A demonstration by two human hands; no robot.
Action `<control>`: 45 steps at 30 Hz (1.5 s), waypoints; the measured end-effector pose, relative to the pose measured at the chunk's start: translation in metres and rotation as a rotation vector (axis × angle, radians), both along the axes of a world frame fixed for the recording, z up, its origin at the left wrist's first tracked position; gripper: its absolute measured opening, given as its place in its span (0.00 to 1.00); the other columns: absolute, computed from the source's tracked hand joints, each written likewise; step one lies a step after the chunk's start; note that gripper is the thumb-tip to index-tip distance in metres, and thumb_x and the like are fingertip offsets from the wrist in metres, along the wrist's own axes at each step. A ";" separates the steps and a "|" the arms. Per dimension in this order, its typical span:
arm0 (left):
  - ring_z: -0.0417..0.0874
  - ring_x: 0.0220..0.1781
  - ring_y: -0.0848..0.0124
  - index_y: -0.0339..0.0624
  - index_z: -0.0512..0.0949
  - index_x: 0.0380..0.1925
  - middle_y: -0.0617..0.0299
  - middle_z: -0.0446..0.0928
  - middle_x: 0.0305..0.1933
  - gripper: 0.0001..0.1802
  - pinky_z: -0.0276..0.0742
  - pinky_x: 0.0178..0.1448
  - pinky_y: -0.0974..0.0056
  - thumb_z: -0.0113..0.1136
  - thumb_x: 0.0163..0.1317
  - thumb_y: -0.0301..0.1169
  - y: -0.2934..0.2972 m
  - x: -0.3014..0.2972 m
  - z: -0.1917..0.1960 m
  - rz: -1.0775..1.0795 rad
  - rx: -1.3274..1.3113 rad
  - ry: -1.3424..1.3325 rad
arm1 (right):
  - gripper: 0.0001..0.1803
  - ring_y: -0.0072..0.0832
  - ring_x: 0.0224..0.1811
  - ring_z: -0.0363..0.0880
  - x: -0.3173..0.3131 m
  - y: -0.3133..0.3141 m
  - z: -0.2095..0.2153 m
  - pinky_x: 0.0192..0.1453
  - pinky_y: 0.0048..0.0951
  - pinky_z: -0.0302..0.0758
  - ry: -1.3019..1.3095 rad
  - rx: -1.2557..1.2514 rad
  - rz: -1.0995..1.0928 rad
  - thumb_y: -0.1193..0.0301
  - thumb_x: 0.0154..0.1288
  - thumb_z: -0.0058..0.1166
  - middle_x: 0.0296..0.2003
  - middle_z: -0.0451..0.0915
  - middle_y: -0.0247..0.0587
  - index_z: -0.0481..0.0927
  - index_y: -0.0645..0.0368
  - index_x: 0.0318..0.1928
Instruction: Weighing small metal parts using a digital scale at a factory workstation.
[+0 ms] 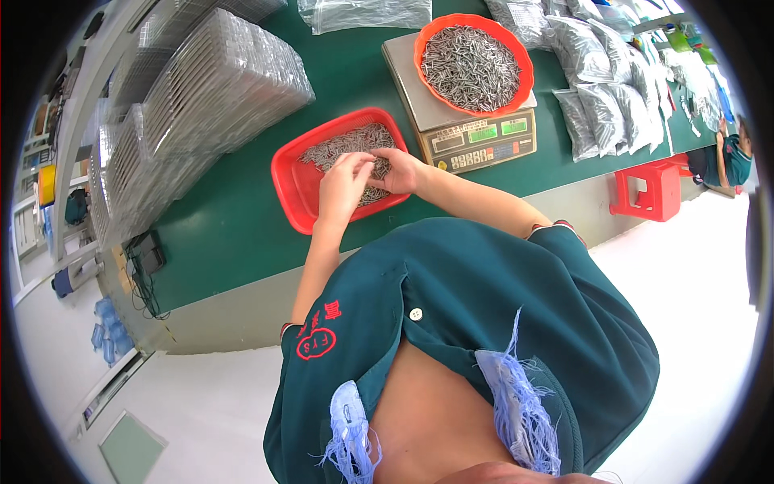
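Note:
Both of my hands are over a red rectangular plastic basin that holds many small silvery metal pieces, slim like pins or screws. My left hand has its fingers bent and its fingertips pressed together above the pieces. Close beside it, my right hand has curled fingers, with thumb and fingertips meeting near the left fingertips. Whatever is pinched between them is too small to make out.
A digital scale bears a round orange-red bowl of similar pieces. Stacked clear plastic trays rise at the left. Filled plastic bags lie at the right of the green table. A red stool and another person are beyond.

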State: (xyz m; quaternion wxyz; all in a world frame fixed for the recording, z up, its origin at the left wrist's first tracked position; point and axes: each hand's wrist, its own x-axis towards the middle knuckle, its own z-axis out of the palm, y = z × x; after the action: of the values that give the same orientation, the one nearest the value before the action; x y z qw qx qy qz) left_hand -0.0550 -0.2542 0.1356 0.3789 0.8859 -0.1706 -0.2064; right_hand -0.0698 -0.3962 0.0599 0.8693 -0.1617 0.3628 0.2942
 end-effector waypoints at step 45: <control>0.79 0.29 0.73 0.36 0.77 0.40 0.60 0.77 0.34 0.11 0.82 0.31 0.68 0.59 0.59 0.29 0.022 0.039 -0.115 0.031 -0.013 0.643 | 0.32 0.37 0.67 0.60 -0.024 -0.050 0.030 0.70 0.38 0.60 -0.321 -0.387 0.283 0.54 0.73 0.37 0.64 0.62 0.49 0.58 0.65 0.66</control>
State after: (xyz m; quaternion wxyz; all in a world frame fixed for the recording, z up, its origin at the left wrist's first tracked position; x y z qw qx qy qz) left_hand -0.0163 -0.2320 0.0201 0.4222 0.7753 -0.0300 -0.4687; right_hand -0.0937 -0.4466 0.0896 0.8189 -0.4180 0.2436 0.3088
